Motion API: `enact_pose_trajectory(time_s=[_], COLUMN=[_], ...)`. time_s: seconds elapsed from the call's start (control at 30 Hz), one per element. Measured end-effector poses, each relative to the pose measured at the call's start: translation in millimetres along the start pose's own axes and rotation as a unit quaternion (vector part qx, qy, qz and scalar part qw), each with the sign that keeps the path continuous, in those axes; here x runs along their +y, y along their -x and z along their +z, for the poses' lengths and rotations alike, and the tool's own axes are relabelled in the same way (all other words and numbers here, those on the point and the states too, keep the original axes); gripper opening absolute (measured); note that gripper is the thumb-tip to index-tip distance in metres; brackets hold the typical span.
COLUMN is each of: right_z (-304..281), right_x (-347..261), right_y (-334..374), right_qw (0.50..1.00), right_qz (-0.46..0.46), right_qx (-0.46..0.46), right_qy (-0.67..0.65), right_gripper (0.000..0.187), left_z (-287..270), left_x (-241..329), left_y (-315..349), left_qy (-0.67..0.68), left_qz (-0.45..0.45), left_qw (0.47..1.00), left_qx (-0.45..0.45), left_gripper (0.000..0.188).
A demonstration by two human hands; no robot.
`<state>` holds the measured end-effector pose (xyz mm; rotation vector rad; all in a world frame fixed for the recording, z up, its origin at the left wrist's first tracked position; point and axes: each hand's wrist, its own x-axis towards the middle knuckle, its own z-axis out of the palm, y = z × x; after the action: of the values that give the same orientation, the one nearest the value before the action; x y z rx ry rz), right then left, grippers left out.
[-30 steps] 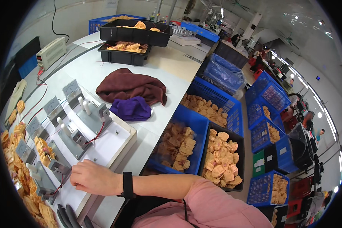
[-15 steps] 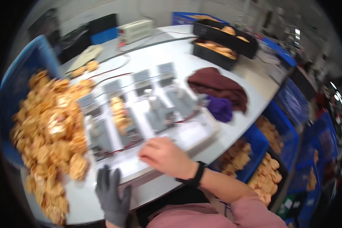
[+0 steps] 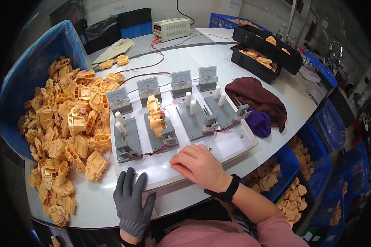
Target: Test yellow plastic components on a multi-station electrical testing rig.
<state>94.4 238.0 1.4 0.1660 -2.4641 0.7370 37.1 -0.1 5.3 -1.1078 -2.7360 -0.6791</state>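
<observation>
Clock positions taken from the centre of the white board on the table. Left hand, grey-gloved, at seven: grip apart, fingers spread. Right hand, bare, at five: fingers bent, underside hidden; grip state cannot be told. Yellow part at ten, on the second fixture. Heap of similar parts at nine.

The white fixture board lies flat near the table's front edge. It carries four grey stations in a row; four gauges stand upright along its rear edge. The yellow plastic part sits lengthwise, front to back, on the second station from the board's left edge.
</observation>
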Motion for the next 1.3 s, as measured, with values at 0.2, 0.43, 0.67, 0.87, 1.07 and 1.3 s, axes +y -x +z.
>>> enact_pose_trajectory(time_s=[0.2, 0.43, 0.67, 0.87, 1.07, 1.3], right_z=[0, 0, 0, 1, 5, 4], right_x=[-1, 0, -1, 0, -1, -2], right_y=[-1, 0, 0, -1, 0, -1], right_qw=[1.000, 1.000, 1.000, 1.000, 0.999, 0.999], right_qz=[0.006, 0.007, 0.010, 0.005, 0.016, 0.040], right_qx=[0.005, 0.013, 0.013, 0.023, 0.036, 0.026], right_qy=[-0.005, -0.012, -0.011, -0.014, -0.006, 0.000], right_gripper=[0.011, 0.012, 0.012, 0.010, 0.009, 0.016], left_z=[0, 1, 1, 1, 4, -19], left_x=[0, -1, 0, 0, -3, 9], left_y=[0, 0, 0, 0, 2, 2], left_qy=[-0.002, 0.003, 0.006, 0.004, -0.004, -0.016], left_qz=[0.003, 0.004, 0.000, 0.003, 0.010, 0.047], left_qw=[1.000, 1.000, 1.000, 1.000, 1.000, 0.999], left_qx=[0.004, 0.010, 0.008, 0.007, 0.008, -0.012], left_gripper=[0.058, 0.057, 0.057, 0.056, 0.056, 0.058])
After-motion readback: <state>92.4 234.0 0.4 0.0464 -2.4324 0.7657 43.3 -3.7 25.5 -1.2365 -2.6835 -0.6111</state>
